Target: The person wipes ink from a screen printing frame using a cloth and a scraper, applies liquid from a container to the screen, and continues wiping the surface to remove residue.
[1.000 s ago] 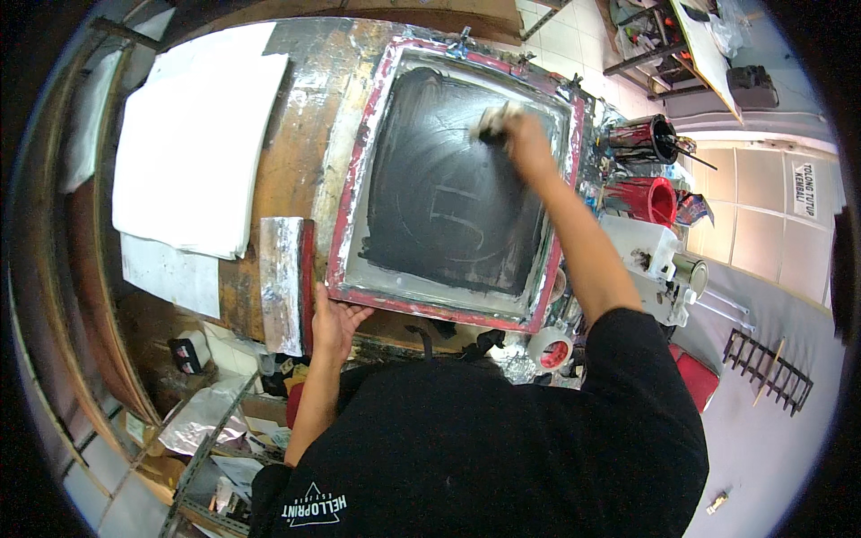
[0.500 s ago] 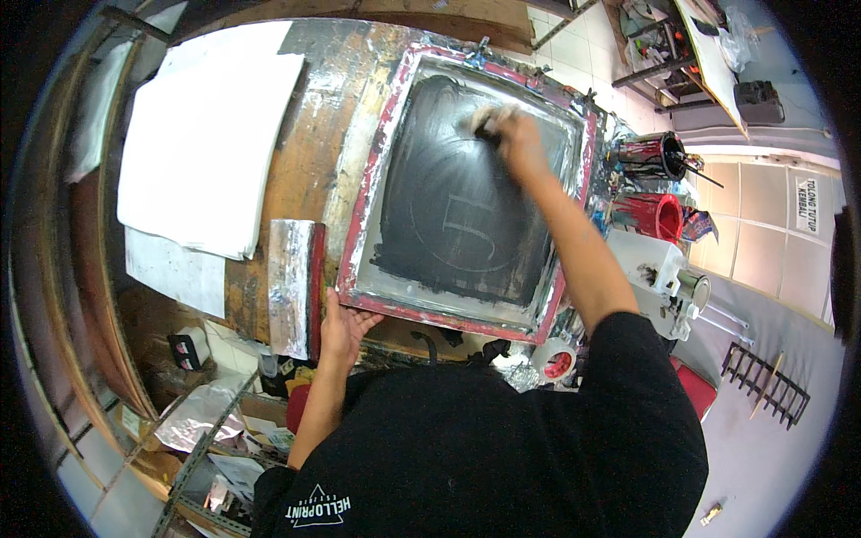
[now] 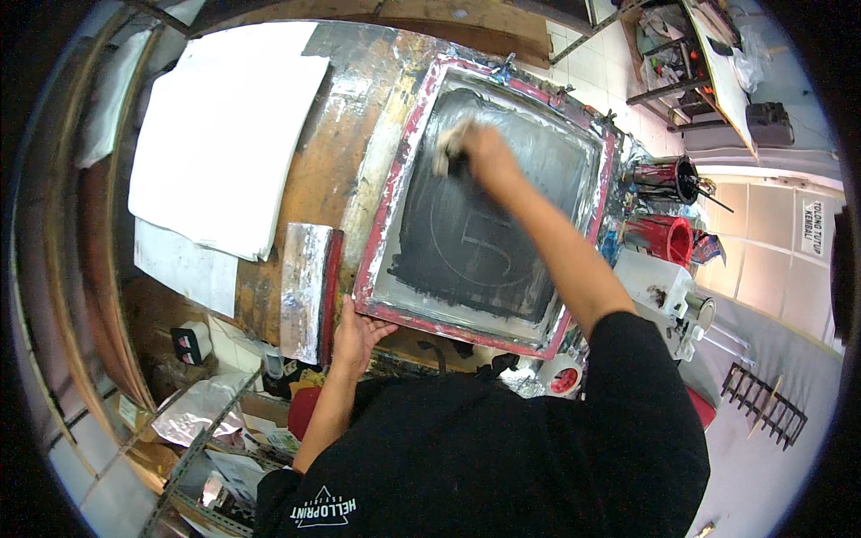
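One frame [image 3: 448, 333]; right of it, two cans [image 3: 649, 236]. The right hand [image 3: 490, 158] grips one rag [image 3: 445, 154] over the frame; the left hand [image 3: 356, 338], loosely spread, touches its near-left corner.

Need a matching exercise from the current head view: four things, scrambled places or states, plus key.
Things:
1. right hand
2. left hand
3. white paper stack
4. red container

Places or states:
A. beyond the right side of the frame
B. gripping a pale wad over the dark screen
C. flat on the table, left of the frame
D. at the frame's near left corner

Pairs: 1-B, 2-D, 3-C, 4-A
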A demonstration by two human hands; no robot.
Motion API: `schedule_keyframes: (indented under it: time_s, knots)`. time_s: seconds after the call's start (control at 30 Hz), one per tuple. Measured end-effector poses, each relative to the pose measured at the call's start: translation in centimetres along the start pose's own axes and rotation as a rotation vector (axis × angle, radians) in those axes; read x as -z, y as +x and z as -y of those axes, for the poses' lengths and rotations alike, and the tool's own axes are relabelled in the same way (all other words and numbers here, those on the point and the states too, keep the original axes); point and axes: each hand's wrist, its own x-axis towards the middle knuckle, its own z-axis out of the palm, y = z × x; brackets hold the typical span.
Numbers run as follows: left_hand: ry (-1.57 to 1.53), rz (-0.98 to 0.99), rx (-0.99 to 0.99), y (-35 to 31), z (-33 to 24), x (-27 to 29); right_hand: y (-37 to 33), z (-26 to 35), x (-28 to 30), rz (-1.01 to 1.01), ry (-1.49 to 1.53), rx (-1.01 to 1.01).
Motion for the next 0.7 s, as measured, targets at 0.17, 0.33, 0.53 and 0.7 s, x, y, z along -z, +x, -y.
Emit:
schedule_keyframes:
  time_s: [0.17,0.33,0.53,0.7]
  knots:
    - [0.004,0.027,0.009,0.3,0.1,0.3,7.6,-2.4,1.4,-0.392,0.119,0.081]
    - [0.023,0.015,-0.01,-0.1,0.5,0.3,2.5,3.7,-0.4,-0.223,0.341,0.124]
    - [0.027,0.016,0.001,0.4,0.5,0.4,-8.9,12.4,-2.8,0.054,0.522,0.425]
    - [0.024,0.002,-0.003,0.2,0.0,0.2,-13.6,14.4,0.1,0.324,0.405,0.594]
